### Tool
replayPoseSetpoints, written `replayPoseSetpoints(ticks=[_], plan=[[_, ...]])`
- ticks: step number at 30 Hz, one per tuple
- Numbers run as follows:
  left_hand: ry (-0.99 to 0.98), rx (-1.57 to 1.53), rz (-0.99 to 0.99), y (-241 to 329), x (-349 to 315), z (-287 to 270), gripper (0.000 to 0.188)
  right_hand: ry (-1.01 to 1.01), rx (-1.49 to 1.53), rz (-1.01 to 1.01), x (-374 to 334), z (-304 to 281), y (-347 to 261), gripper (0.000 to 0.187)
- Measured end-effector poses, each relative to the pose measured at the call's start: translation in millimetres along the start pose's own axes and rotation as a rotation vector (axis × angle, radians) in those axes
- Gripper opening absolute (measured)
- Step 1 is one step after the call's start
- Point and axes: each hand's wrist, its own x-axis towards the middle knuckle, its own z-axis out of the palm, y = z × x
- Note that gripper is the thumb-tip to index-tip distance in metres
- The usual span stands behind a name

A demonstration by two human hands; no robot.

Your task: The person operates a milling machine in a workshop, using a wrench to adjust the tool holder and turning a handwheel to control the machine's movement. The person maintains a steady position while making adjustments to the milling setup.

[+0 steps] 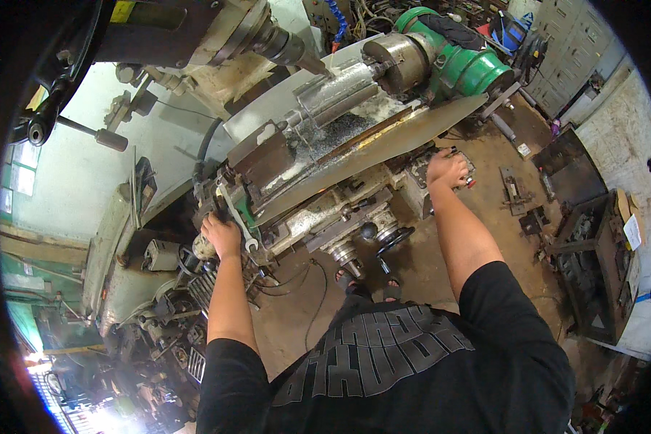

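Note:
My left hand [221, 236] rests at the left end of a milling machine's table, fingers curled over a part there that the hand mostly hides. Right beside it lies an open-ended wrench [240, 217]. My right hand [447, 169] is closed at the top of a grey control box [421, 181] with a red button, on what looks like a dark handle. Above the table a metal workpiece [336, 94] is held level, its right end at a round chuck [396, 64] on a green dividing head [466, 65]. The spindle's cutter [312, 64] points down at the workpiece. Pale metal chips lie around it.
A long sheet-metal guard [383, 155] runs along the table's front. Below it are a black-handled crank [395, 239] and cables on the floor. At the right stands a dark metal rack [593, 267] of parts. Grey cabinets [568, 47] stand behind.

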Motion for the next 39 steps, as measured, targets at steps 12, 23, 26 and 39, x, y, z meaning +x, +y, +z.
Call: replayPoseSetpoints(ticks=[12,23,26,39], plan=[[-0.002,-0.02,0.009,2,-2,-4,0.054,-0.007,-0.014,-0.003,-1,-2,-2,0.057],[-0.152,0.522,0.161,-25,-3,19,0.063,-0.04,-0.2,-0.03,3,10,4,0.057],[0.027,0.13,0.142,-30,-1,21,0.055,-0.186,-0.104,-0.046,9,-6,7,0.058],[-0.11,0.14,0.08,-25,5,16,0.06,-0.398,-0.088,0.032,-77,-70,394,0.038]])
